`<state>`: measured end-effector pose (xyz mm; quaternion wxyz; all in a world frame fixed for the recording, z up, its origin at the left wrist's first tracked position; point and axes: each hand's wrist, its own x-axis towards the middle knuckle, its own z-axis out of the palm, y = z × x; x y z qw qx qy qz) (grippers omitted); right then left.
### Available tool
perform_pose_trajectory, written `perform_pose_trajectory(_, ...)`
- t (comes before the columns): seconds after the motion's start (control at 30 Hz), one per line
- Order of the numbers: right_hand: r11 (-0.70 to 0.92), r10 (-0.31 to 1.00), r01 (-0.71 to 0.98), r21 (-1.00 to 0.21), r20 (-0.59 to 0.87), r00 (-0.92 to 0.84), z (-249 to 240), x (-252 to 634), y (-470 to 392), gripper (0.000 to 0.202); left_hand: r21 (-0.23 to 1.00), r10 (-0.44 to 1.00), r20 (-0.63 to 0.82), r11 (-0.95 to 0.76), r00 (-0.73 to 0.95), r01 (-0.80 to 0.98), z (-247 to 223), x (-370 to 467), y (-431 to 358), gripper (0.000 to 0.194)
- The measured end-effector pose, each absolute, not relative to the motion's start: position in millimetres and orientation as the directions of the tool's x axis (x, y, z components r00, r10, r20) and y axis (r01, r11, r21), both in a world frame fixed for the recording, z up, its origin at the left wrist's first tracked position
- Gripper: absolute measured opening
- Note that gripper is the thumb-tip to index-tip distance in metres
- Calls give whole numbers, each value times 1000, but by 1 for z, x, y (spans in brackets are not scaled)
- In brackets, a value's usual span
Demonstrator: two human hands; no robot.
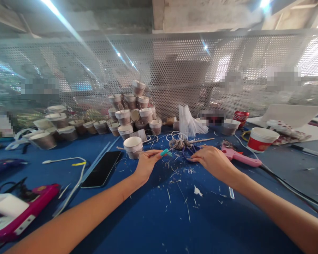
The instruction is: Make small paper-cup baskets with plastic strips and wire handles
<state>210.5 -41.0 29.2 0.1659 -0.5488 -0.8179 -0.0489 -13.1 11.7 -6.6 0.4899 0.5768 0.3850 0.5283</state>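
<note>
My left hand (148,163) pinches a small turquoise piece (164,152) above the middle of the blue table (159,225). To its right, my right hand (208,157) has its fingers closed on the dark blue handles of a cutting tool (188,152), whose far end lies by a tangle of brown twine (177,144). A small white-rimmed pot (133,148) stands just behind my left hand. Fibre scraps and a torn white bit (198,191) are scattered in front of both hands.
Stacked small pots (123,118) stand at the back left. A phone (102,169) and a magenta power strip (29,211) lie left. On the right are a pink glue gun (241,157), a red-and-white cup (262,140) and a red can (240,118). White mesh (189,121) stands behind.
</note>
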Motion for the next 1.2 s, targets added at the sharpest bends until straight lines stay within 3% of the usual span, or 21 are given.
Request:
perform_pose_trajectory(0.3,382,877,917,-117,359,-320,28,211,-44,26,973,960,230,-223,159,-62,-4,-13,9,12)
perform_pose_trajectory(0.57,216,924,965,-147,351,-153,25,205,-47,19,979,955,206,-198,215,-55,-7,-12,11,16)
perform_pose_trajectory(0.9,400,855,912,-93,396,-335,24,206,-44,21,976,961,216,-212,176,-38,-6,-13,11,14)
perform_pose_trajectory(1.07,326,863,940,-99,438,-253,24,205,-45,22,978,956,210,-208,206,-35,-6,-12,11,16)
perform_pose_trajectory(1.2,373,835,921,-114,475,-279,24,202,-47,22,982,956,188,-185,227,-33,-7,-12,11,19)
